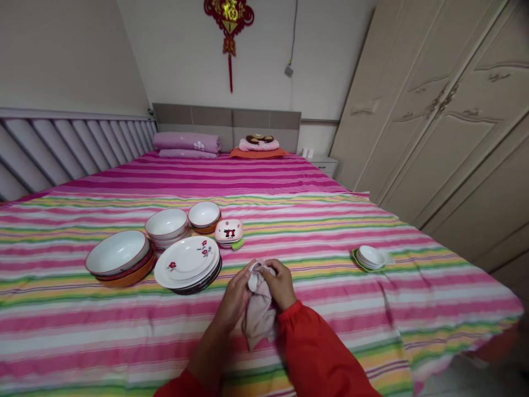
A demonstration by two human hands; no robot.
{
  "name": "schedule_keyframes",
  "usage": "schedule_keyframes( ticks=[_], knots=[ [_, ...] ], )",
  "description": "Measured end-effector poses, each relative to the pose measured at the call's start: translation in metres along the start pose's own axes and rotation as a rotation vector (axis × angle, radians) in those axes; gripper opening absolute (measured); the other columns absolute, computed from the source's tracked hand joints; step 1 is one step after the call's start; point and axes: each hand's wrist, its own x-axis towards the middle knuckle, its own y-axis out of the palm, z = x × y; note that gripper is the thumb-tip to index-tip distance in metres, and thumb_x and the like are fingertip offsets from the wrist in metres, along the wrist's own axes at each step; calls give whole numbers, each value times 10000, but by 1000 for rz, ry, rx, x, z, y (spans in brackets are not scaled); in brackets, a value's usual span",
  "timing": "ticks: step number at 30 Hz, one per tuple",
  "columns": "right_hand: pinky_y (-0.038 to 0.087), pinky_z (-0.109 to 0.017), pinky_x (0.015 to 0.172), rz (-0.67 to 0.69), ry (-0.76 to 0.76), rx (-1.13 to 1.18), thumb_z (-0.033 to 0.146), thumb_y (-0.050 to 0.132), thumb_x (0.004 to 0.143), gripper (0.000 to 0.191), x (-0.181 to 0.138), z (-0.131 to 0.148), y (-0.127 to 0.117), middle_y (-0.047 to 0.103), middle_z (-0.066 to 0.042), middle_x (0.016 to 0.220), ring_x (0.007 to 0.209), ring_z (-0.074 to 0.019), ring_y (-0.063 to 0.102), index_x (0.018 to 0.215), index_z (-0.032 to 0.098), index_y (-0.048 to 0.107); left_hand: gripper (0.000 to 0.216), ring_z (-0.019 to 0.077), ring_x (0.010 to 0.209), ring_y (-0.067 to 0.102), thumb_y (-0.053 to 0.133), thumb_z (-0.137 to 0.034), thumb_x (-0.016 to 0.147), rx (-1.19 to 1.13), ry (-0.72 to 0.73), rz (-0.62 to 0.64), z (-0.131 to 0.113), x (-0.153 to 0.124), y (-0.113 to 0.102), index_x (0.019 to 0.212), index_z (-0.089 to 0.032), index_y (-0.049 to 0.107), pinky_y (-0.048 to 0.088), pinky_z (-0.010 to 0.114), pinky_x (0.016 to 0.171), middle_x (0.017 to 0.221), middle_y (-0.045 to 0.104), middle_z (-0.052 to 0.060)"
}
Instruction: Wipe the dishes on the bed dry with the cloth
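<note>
A pale pink cloth point(259, 317) hangs between my two hands over the striped sheet. Closed round the left edge of a small white dish point(253, 282) is my left hand point(233, 298), and part of that dish is hidden by cloth and fingers. My right hand point(283, 284) is closed on the top of the cloth, pressing it at the dish's rim. Just beyond my hands stands a stack of small square dishes point(228, 230) with a cartoon print. To the left lies a stack of white flowered plates point(188, 259).
Large bowls point(118, 253), medium bowls point(166, 224) and smaller bowls point(204, 215) stand stacked at the left. Small white dishes point(371, 256) sit on the right with a green-edged one. Folded bedding point(188, 144) lies by the headboard point(264, 124); a wardrobe point(433, 121) flanks the bed.
</note>
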Motion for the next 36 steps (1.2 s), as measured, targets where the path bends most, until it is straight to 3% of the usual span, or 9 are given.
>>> schedule_keyframes(
  ticks=[6, 10, 15, 18, 22, 25, 28, 31, 36],
  knots=[
    [445, -293, 730, -52, -314, -171, 176, 498, 811, 142, -4, 14, -8, 578, -55, 852, 822, -181, 553, 871, 191, 626, 329, 242, 1110, 561, 652, -312, 752, 420, 195, -80, -1, 0, -4, 1056, -193, 695, 379, 349, 1011, 1137, 671, 79],
    [450, -301, 753, -19, -347, -206, 157, 484, 831, 183, -5, 16, -7, 577, -66, 887, 857, -187, 554, 919, 201, 639, 312, 246, 1003, 599, 676, -277, 719, 373, 181, -146, 0, -2, -4, 1023, -212, 703, 484, 329, 847, 1088, 685, 64],
    [450, -283, 698, -83, -201, -117, 200, 554, 777, 113, -3, 9, -3, 613, -39, 788, 754, -174, 565, 803, 191, 663, 337, 257, 962, 617, 680, -332, 719, 352, 181, -189, 7, 0, -8, 1018, -178, 694, 499, 338, 813, 1057, 699, 70],
    [440, -267, 644, -96, -8, -20, 265, 602, 728, 112, -2, 1, 0, 636, -23, 717, 685, -165, 561, 735, 178, 674, 357, 243, 905, 638, 675, -363, 722, 331, 175, -212, 12, 2, -10, 1024, -173, 681, 515, 333, 772, 1033, 701, 70],
    [385, -237, 498, 41, 268, 171, 314, 638, 655, 165, -6, -9, 8, 577, 18, 526, 511, -132, 494, 589, 164, 650, 364, 210, 868, 659, 688, -351, 702, 249, 180, -286, 11, 4, -10, 1023, -182, 660, 509, 328, 798, 1014, 696, 60],
    [397, -236, 492, 110, 288, 218, 309, 625, 652, 163, -9, -10, 13, 587, 19, 520, 502, -131, 501, 596, 162, 668, 345, 182, 861, 653, 714, -317, 662, 190, 184, -300, 7, 5, -8, 973, -179, 657, 496, 295, 794, 965, 700, 51],
    [446, -265, 590, 45, 180, 168, 271, 598, 689, 148, -10, -3, 13, 650, -5, 646, 621, -159, 563, 713, 176, 708, 320, 156, 737, 632, 709, -337, 662, 219, 134, -262, 6, 5, -7, 928, -166, 654, 485, 262, 696, 835, 698, 33],
    [461, -291, 694, -23, -51, 13, 201, 550, 741, 184, -9, 7, 7, 656, -34, 764, 750, -180, 586, 810, 194, 720, 267, 147, 650, 579, 689, -330, 682, 368, 126, -231, 9, 4, -7, 884, -157, 665, 451, 250, 629, 736, 672, 13],
    [462, -302, 752, -9, -316, -218, 149, 470, 834, 269, -11, 13, -1, 593, -68, 872, 833, -186, 568, 981, 204, 689, 233, 200, 813, 582, 650, -264, 710, 645, 296, -213, 13, 2, -11, 929, -193, 687, 443, 287, 741, 879, 671, 48]
  ],
)
